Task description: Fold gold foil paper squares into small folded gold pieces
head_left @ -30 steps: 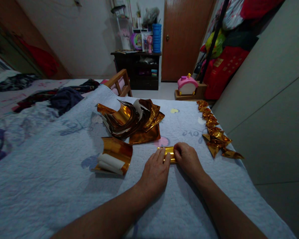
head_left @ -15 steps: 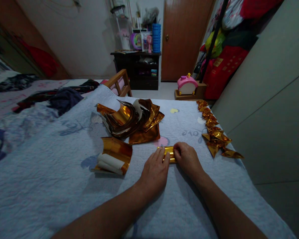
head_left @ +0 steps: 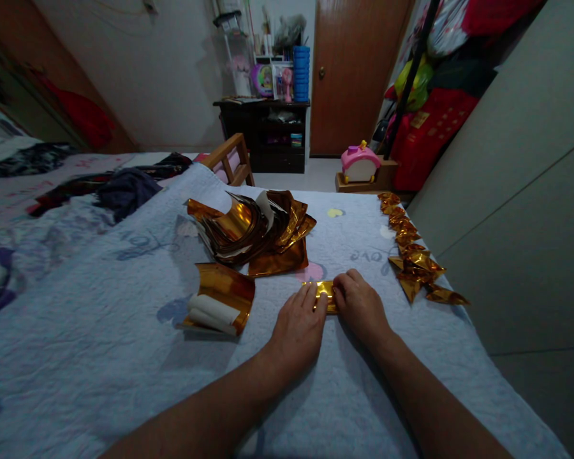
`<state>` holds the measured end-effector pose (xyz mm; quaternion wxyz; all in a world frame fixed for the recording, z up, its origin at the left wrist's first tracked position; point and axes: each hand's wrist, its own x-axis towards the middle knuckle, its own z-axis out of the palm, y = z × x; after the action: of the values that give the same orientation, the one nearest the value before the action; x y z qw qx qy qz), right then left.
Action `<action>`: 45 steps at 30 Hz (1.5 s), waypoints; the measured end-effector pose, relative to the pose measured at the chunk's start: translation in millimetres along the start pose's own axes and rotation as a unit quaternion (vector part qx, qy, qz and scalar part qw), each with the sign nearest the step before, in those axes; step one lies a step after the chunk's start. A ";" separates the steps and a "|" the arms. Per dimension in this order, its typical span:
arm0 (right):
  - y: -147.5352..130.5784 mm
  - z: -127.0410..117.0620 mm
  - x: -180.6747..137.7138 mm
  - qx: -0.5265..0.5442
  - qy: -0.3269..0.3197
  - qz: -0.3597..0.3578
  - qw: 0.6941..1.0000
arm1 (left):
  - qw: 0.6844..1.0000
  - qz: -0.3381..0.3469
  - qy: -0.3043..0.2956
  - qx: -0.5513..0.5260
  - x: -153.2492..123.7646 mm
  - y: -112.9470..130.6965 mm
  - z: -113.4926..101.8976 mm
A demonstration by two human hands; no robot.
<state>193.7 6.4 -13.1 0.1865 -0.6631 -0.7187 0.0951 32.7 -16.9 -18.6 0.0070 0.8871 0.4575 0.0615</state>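
Note:
A folded strip of gold foil paper (head_left: pixel 324 291) lies on the bed between my hands. My left hand (head_left: pixel 298 319) rests on its left end, fingers stretched out and lying flat. The right end is pinched by my right hand (head_left: pixel 361 302), thumb and fingers curled together. To the left, a curled gold sheet (head_left: pixel 224 287) with a white underside sits by itself. Behind it spreads a loose stack of gold foil sheets (head_left: pixel 242 223), bent and overlapping. Along the bed's right edge runs a row of folded gold foil pieces (head_left: pixel 414 261).
A pale blue quilt (head_left: pixel 124 319) with printed lettering covers the bed. Dark clothes (head_left: pixel 129 191) lie at the left, near a wooden chair (head_left: pixel 239 156). A pale cabinet (head_left: pixel 521 210) stands close on the right. Beyond the bed are a pink toy (head_left: pixel 358 164) and a dark shelf (head_left: pixel 263 137).

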 end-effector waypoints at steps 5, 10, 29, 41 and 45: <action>-4.1 -5.2 -2.3 -0.027 0.008 -0.070 0.997 | 0.999 0.004 0.029 0.020 -1.6 0.1 6.8; -9.1 -8.6 -6.1 -0.043 0.069 -0.095 0.992 | 0.999 0.006 0.029 0.021 -0.6 0.1 10.4; -6.1 1.0 -4.1 0.045 -0.044 -0.119 0.991 | 0.992 -0.016 0.036 -0.117 6.7 -9.6 -8.0; -5.2 -0.3 -8.1 0.047 -0.041 -0.129 0.990 | 0.983 -0.025 0.057 -0.174 6.3 -18.0 -6.4; -7.9 2.0 -6.9 0.027 -0.042 -0.120 0.991 | 0.983 -0.019 0.055 -0.174 5.9 -18.0 -7.4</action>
<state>186.1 -1.0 -12.8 0.1840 -0.5618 -0.7977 0.1194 20.6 -1.9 -11.9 0.1372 0.8587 0.4565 0.1881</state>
